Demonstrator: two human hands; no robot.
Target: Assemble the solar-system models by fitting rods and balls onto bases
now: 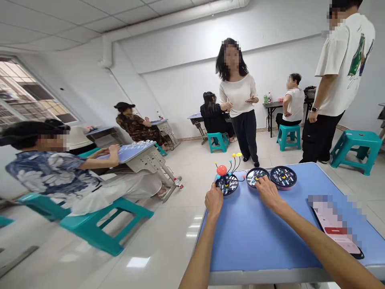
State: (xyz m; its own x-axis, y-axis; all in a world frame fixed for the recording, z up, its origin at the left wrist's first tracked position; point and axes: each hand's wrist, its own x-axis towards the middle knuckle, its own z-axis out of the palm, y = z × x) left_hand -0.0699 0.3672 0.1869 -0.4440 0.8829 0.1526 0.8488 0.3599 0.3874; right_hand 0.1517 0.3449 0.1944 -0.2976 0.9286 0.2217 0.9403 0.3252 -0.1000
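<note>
Head view: left hand curled against the near edge of a round dark board with coloured balls on wire stalks, right hand curved over a second round board, grip unclear on both, third round board just past the right hand, all on a blue table.

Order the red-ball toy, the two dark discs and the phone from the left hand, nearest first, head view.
From the left hand:
1. Red-ball toy, just ahead.
2. Middle disc, to the right.
3. Outer disc, farther right.
4. Phone, table's right side.
</note>
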